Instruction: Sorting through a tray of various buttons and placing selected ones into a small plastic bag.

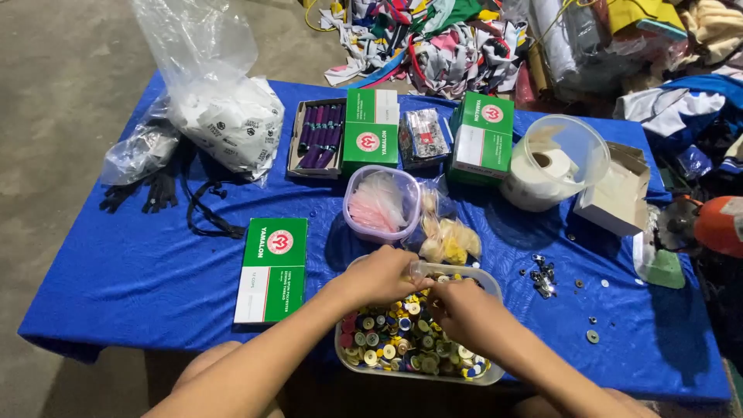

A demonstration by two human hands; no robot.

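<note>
Blue-clothed table (139,271) bears boxes (272,269), tubs (381,203), bags (224,116).

Both hands (422,290) hide part of the button tub (489,377).

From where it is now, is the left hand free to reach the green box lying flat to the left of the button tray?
Probably yes. The left hand is over the button tray, and the green box lies just beside that forearm on bare blue cloth, with nothing between them.

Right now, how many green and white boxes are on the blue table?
3. One box lies flat left of the hands; one sits by the purple thread tray; one beside the tape tub. Others may be hidden.
</note>
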